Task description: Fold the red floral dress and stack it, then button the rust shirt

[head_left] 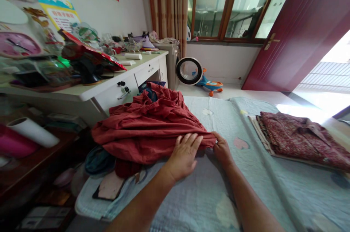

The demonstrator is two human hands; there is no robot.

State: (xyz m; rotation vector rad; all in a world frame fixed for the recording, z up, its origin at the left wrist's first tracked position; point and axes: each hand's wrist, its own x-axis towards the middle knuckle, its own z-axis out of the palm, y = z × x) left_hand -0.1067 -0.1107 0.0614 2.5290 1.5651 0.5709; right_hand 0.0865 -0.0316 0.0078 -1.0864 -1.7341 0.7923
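Observation:
A red garment (144, 126), gathered and wrinkled, lies across the light blue bedspread (202, 195); its exact kind I cannot make out. My left hand (184, 155) rests flat on its near side, fingers stretched out over the cloth. At the garment's right end, my right hand (222, 150) is closed on the hem, pinching the cloth between thumb and fingers. Dark blue cloth (149, 93) shows behind the red fabric. To the right sits a stack of folded clothes with a patterned maroon shirt (306, 137) on top.
A desk (158, 57) crowded with small items runs along the left, beside a washing machine (172, 68) with its round door open. A blue and orange ride-on toy (210, 83) stands on the floor. The maroon door (287, 31) at right is open. A pink pouch-like item (111, 185) lies at the bed's left edge.

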